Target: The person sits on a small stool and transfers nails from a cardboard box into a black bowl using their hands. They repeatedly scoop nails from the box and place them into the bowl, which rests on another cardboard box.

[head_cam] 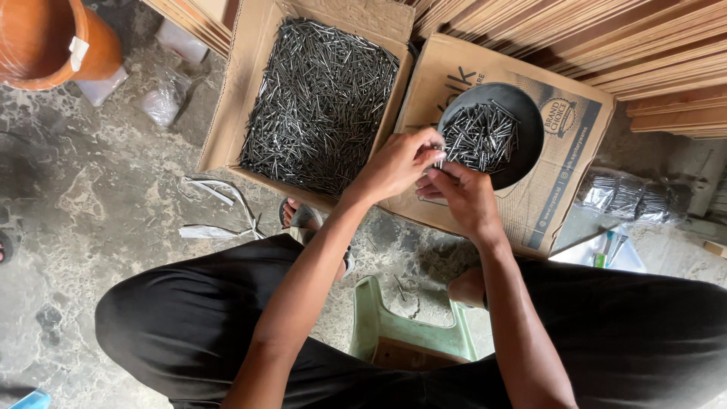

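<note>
Left hand [395, 163]: fingers pinched on a small bunch of nails [438, 157] at the near rim of the bowl. Right hand [463, 195]: just under the left, touching it, fingers curled up to the same bunch; both hands grasp it together. Bowl [530, 144]: dark, round, resting on a closed carton [564, 208] that serves as a worktop; holds a loose heap of nails [479, 136] covering about half its bottom, the right part bare. Open box [227, 121]: just left of the carton, filled nearly edge to edge with loose nails [318, 98]. Packets [632, 195]: clear bags of nails, on the floor right of the carton; judged the finished share, few beside the bulk still loose in bowl and box, so most of the work appears to remain. Strips [216, 208]: pale scraps on the floor near the box. Stool [397, 333]: green plastic, between the person's knees. Floor [91, 197]: mottled concrete. Timber [606, 38]: stacked planks behind the carton. Orange vessel [53, 34]: top left, partly out of view.
</note>
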